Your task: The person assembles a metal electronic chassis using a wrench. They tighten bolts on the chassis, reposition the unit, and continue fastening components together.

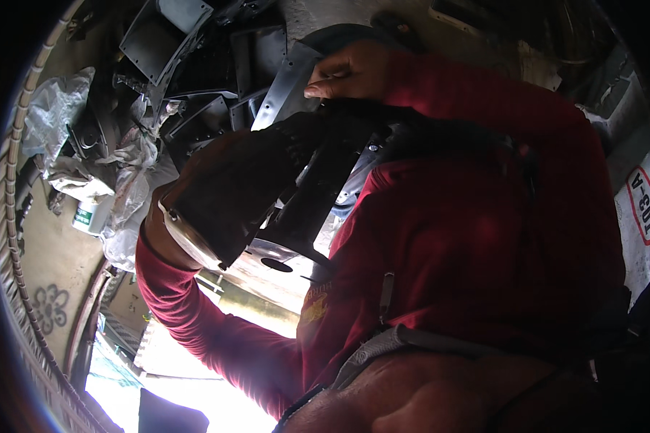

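My left hand [167,237] is mostly in shadow behind a dark, broad, flared piece [227,206] with a pale lower rim; its fingers are hidden. Beside that piece, a black tube-like metal part [314,191] slants down to a plate with an oval hole [276,265], close against my chest. At the upper end of this dark part my right hand [348,71] has its fingers bent and closed, thumb lowest, touching it. A grey metal plate [274,94] with small holes shows just left of my right hand.
Several dark metal brackets and plates [213,119] are heaped at the upper left. Clear plastic bags [133,155] and a white container [90,216] lie at the left, inside a curved woven rim [11,166]. A white printed sack [637,209] stands at the right.
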A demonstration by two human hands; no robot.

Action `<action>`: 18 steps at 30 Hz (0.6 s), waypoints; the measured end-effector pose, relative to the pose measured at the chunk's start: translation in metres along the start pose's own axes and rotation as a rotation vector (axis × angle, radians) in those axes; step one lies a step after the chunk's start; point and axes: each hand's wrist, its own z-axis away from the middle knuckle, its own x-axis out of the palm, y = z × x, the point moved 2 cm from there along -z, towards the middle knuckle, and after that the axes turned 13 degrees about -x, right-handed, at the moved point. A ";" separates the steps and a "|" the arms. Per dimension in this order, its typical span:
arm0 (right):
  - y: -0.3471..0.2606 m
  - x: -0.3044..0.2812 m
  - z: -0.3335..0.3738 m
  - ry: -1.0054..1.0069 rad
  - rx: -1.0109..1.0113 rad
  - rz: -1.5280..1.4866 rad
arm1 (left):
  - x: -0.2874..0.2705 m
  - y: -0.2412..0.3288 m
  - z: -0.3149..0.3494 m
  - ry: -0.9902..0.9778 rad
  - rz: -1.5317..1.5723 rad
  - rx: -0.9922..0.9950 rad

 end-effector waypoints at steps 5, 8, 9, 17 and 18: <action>-0.007 0.006 0.005 0.072 -0.027 0.102 | -0.003 0.006 -0.006 -0.010 -0.019 0.014; 0.002 0.014 0.006 0.143 -0.088 0.121 | -0.003 0.007 -0.008 -0.018 -0.023 0.011; 0.007 0.016 0.006 0.146 -0.105 0.103 | -0.002 0.008 -0.009 -0.019 -0.024 0.012; 0.011 0.021 0.003 0.182 -0.127 0.169 | -0.010 0.018 -0.009 -0.027 -0.025 0.036; 0.007 0.020 0.003 0.168 -0.113 0.191 | -0.011 0.019 -0.007 -0.029 -0.018 0.031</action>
